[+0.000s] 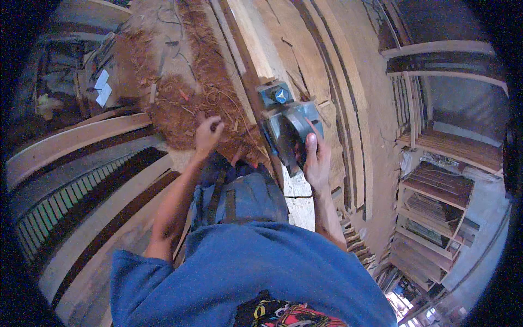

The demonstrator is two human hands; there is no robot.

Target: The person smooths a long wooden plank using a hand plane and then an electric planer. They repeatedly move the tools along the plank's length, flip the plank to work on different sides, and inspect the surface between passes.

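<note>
My right hand [317,163] is wrapped round the rear handle of a blue-grey electric hand planer [294,122]. The planer rests on a long pale board [251,41], which runs away from me in front of it and shows again below the tool. My left hand [208,135] hangs in the air left of the planer, its fingers curled in and no object visible in them. Beneath that hand lies a heap of reddish-brown wood shavings [180,111] with small offcuts in it.
Long rough planks [348,103] lie side by side to the right of the planer. Curved timbers [81,141] stand at the left, near a slatted panel [60,204]. Wooden racks [436,201] hold stacked boards at the far right. A dark cord [177,32] lies on the floor ahead.
</note>
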